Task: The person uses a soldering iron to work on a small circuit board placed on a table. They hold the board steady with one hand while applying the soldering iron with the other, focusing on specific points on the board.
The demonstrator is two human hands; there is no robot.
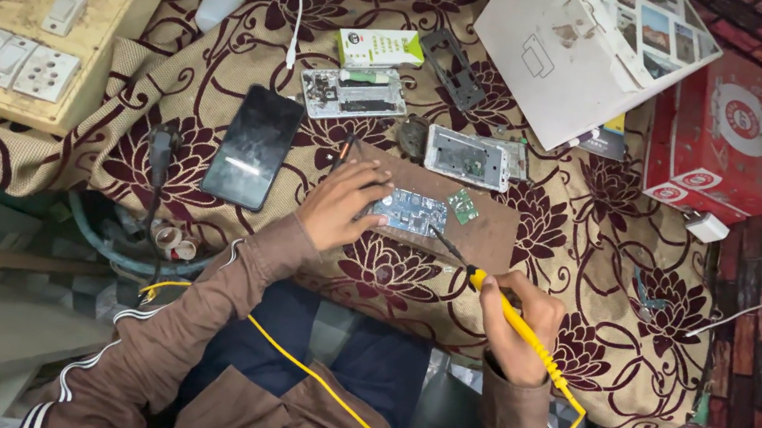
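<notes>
Two hands busy over a brown wooden board lying on a floral-patterned cloth. Left hand sits flat-ish on the blue circuit board, fingers spread and pressing down on its left end, not wrapped around anything. Right hand has its fingers curled tight around a yellow soldering iron, dark tip angled up toward the blue board's right edge; can't tell if it's actually touching. Small green circuit board lies just beside the blue one. Black phone is off to the left, opened phone bodies further up, and a beige switchboard fills the top-left corner.
</notes>
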